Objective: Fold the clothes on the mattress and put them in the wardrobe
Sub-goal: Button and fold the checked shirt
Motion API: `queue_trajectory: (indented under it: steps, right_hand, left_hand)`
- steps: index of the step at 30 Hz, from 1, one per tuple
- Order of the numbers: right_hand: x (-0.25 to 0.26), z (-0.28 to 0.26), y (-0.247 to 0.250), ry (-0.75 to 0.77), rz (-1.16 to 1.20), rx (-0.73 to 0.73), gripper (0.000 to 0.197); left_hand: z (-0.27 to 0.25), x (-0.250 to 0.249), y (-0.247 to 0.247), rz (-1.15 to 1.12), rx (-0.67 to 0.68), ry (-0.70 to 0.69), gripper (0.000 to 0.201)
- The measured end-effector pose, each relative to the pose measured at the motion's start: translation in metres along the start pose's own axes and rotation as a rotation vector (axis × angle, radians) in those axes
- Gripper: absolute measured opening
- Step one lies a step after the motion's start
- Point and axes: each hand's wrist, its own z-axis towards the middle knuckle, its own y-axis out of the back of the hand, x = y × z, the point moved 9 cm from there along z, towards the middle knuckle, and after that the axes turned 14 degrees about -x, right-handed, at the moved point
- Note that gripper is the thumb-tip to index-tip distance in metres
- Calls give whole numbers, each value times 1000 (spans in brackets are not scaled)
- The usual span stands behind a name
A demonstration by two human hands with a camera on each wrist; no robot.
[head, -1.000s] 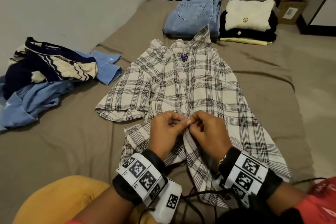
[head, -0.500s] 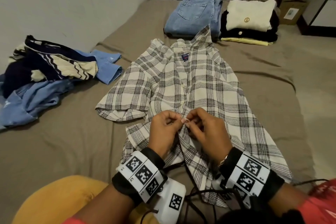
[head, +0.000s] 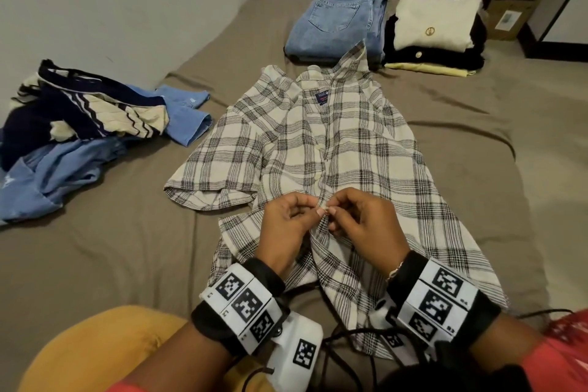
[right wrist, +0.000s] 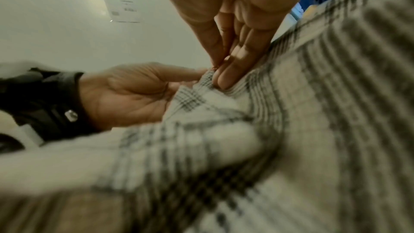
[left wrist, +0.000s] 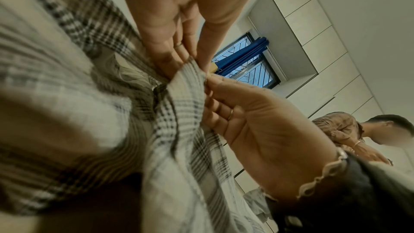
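Note:
A cream and black plaid shirt (head: 350,143) lies spread face up on the brown mattress (head: 95,264), collar toward the far end. My left hand (head: 291,219) and right hand (head: 359,223) meet at its front placket, low on the shirt. Both pinch the fabric edges between thumb and fingertips, and the thumbs touch. In the left wrist view the plaid shirt (left wrist: 174,112) is bunched up between my left hand (left wrist: 179,45) and right hand (left wrist: 246,116). The right wrist view shows the right hand (right wrist: 233,56) pinching the plaid shirt (right wrist: 291,112) edge opposite the left hand (right wrist: 134,91).
Unfolded blue and navy striped clothes (head: 79,137) lie in a heap at the left. Folded jeans (head: 337,22) and a stack of folded cream, black and yellow garments (head: 436,32) sit at the far end. A cardboard box (head: 509,13) stands beyond. Another person (left wrist: 363,134) stands nearby.
Both hands have shifted slightly up the placket and kept pinching the fabric. The shirt and the piles lie as before.

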Motion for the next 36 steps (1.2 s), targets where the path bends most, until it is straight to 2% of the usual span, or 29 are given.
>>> queue_trajectory:
  steps: [1, 3, 9, 11, 13, 15, 17, 18, 19, 20, 22, 23, 24, 26, 29, 31, 33, 36]
  right_hand:
    - [0, 0, 0, 17, -35, 4, 31]
    - [-4, -1, -3, -54, 3, 25, 29]
    - [-33, -8, -21, -497, 346, 196, 17]
    - [-39, -12, -23, -576, 370, 231, 16]
    - [-43, -9, -20, -565, 266, 264, 12]
    - [-45, 3, -9, -505, 148, 229, 13]
    - [-48, 18, 3, -477, 132, 136, 17]
    - [-51, 23, 5, -500, 163, 98, 19]
    - [-55, 27, 4, -525, 190, 76, 20]
    - [-59, 29, 1, -541, 197, 65, 21]
    - [-68, 32, -10, -535, 146, 62, 22]
    - [-73, 33, -15, -528, 111, 66, 22]
    - [-77, 33, -19, -526, 79, 70, 21]
    - [-84, 36, -24, -512, 16, 66, 18]
    - [-79, 37, -26, -403, -206, 109, 18]
    - [-74, 35, -31, -343, -331, 176, 29]
    - [-71, 34, -35, -289, -433, 223, 31]
    - [-66, 36, -39, -217, -519, 244, 17]
  left_hand:
    - [-1, -1, -1, 10, 10, -7, 12]
    - [-2, -2, -3, 35, 26, -20, 13]
    - [-1, -4, -2, 179, 16, -85, 24]
    - [-1, 0, -2, 216, 35, -70, 23]
    - [-2, 11, -2, 271, 91, -12, 23]
    - [-9, 23, -7, 398, 207, 44, 25]
    - [-21, 26, -14, 635, 331, 14, 22]
    - [-26, 22, -17, 774, 377, -47, 17]
    - [-27, 11, -21, 891, 384, -136, 13]
    - [-22, -6, -24, 954, 332, -243, 11]
    - [-6, -48, -27, 906, 172, -413, 11]
    - [5, -63, -27, 830, 117, -436, 12]
    - [17, -69, -29, 761, 101, -416, 13]
    - [41, -51, -32, 737, 142, -285, 23]
    - [58, 2, -25, 885, 200, -97, 28]
    - [62, 20, -14, 868, 176, -31, 20]
    - [63, 27, -10, 772, 157, 24, 17]
    - [62, 32, -12, 710, 167, 49, 20]
